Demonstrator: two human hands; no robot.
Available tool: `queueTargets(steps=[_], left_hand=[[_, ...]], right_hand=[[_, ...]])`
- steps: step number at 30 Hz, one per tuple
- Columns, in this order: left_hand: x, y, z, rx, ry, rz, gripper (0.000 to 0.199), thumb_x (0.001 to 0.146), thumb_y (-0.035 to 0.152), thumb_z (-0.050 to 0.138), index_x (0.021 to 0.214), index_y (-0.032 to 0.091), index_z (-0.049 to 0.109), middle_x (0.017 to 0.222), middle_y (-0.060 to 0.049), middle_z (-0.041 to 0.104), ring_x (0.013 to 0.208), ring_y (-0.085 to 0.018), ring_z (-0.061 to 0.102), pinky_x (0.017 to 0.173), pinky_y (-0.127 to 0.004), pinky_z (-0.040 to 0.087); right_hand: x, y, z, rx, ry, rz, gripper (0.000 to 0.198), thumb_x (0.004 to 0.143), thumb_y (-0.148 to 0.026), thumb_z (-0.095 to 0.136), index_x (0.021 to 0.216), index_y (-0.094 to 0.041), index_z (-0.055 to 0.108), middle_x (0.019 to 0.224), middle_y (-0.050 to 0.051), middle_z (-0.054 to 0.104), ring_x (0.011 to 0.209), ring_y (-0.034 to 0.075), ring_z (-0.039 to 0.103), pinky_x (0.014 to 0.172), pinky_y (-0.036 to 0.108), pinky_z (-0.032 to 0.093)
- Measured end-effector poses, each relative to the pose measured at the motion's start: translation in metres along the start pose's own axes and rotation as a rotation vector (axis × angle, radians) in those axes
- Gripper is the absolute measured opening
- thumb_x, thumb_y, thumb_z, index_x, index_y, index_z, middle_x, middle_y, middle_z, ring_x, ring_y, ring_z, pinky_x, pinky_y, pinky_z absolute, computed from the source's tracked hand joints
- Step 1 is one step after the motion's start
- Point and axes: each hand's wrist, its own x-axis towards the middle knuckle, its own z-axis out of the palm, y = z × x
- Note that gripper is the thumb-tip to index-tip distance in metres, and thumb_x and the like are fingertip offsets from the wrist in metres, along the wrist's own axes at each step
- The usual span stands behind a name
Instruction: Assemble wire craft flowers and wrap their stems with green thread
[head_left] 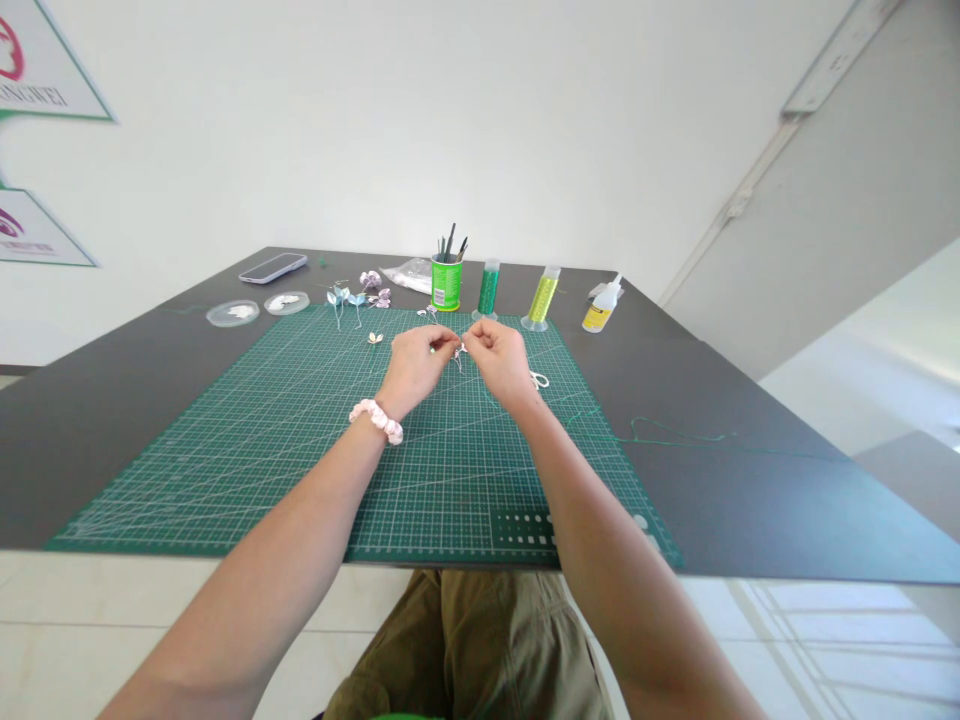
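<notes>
Forearms [289, 565] nearest, over green mat [277, 450]; left hand [415, 365] and right hand [500, 358] pinching small pale piece [459, 354]; yellow-labelled bottle [601, 306] far right.

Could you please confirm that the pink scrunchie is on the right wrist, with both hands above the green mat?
Not quite: the head view shows the pink scrunchie on the left wrist; the left hand and right hand are above the green mat.

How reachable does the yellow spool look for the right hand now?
Probably yes: the yellow spool stands a little beyond the right hand, with nothing seen in between, though that hand seems busy pinching a small white piece.
</notes>
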Motion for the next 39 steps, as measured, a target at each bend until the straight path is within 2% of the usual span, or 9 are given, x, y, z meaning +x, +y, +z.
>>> queueTargets(steps=[9, 14, 24, 39], left_hand=[[-0.002, 0.002, 0.001, -0.024, -0.066, 0.048, 0.014, 0.081, 0.019, 0.059, 0.073, 0.019, 0.071, 0.075, -0.002, 0.073, 0.073, -0.018, 0.064, 0.075, -0.03, 0.046], [-0.003, 0.003, 0.001, -0.064, -0.104, 0.074, 0.013, 0.08, 0.019, 0.059, 0.076, 0.019, 0.071, 0.077, -0.002, 0.074, 0.074, -0.018, 0.065, 0.075, -0.031, 0.048], [-0.001, 0.004, 0.002, -0.147, -0.117, 0.052, 0.012, 0.079, 0.021, 0.061, 0.073, 0.018, 0.07, 0.072, -0.001, 0.072, 0.071, -0.016, 0.063, 0.074, -0.03, 0.046], [-0.002, 0.007, 0.001, -0.245, -0.1, 0.015, 0.014, 0.079, 0.025, 0.062, 0.071, 0.019, 0.071, 0.071, -0.001, 0.071, 0.07, -0.016, 0.062, 0.074, -0.03, 0.047]], right_hand=[[0.002, 0.005, -0.001, 0.044, 0.042, 0.048, 0.027, 0.079, -0.015, 0.055, 0.054, -0.021, 0.045, 0.047, -0.008, 0.034, 0.049, 0.01, 0.031, 0.052, 0.026, 0.024], [0.004, 0.008, -0.002, 0.116, 0.019, 0.134, 0.025, 0.078, -0.016, 0.056, 0.054, -0.021, 0.047, 0.047, -0.007, 0.039, 0.046, 0.009, 0.034, 0.048, 0.024, 0.027], [0.002, 0.002, -0.004, 0.387, 0.014, 0.326, 0.022, 0.077, -0.017, 0.054, 0.056, -0.02, 0.048, 0.044, -0.011, 0.032, 0.035, 0.005, 0.025, 0.036, 0.021, 0.026], [0.0, 0.0, -0.003, 0.394, -0.02, 0.369, 0.026, 0.076, -0.016, 0.054, 0.053, -0.021, 0.043, 0.042, -0.01, 0.03, 0.034, 0.005, 0.025, 0.036, 0.02, 0.026]])
